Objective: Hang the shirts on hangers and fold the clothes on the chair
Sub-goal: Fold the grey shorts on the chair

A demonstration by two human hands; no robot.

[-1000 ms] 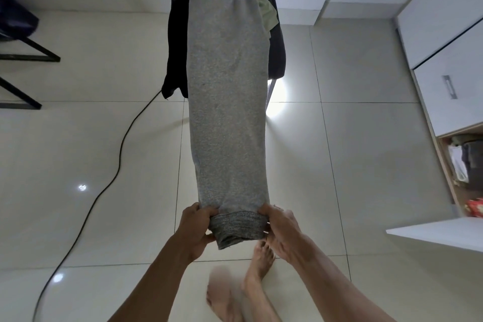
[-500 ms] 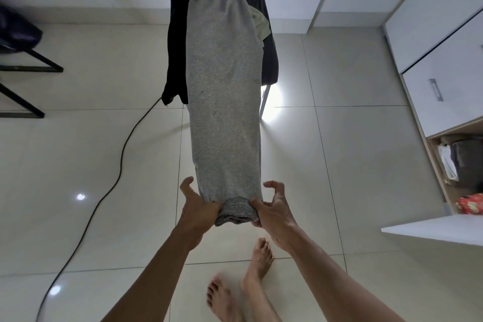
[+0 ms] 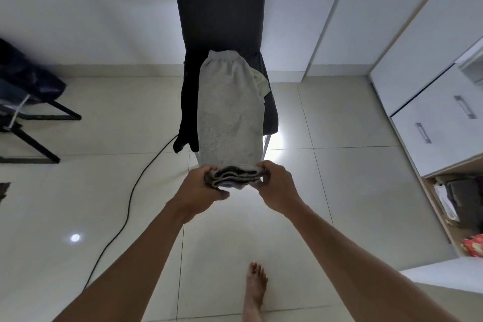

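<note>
Head view: since half second ago your hands lifted, near end of grey garment (image 3: 230, 115) now doubled into layered fold. Left hand (image 3: 201, 188) and right hand (image 3: 277, 183) both clamp folded edge. Garment's far end lies on dark chair (image 3: 222, 21), over pale green cloth (image 3: 261, 83).

Folded grey fleece garment (image 3: 230, 115) stretched flat over dark upholstered chair (image 3: 222, 21) at twelve o'clock, near end gripped at both corners: left hand (image 3: 202, 191) at seven o'clock of the cloth, right hand (image 3: 277, 185) at five. Pale green cloth (image 3: 261, 83) peeking out at garment's two o'clock. Black cable (image 3: 130, 191) trailing across glossy tiled floor (image 3: 366, 204) toward eight o'clock.
</note>
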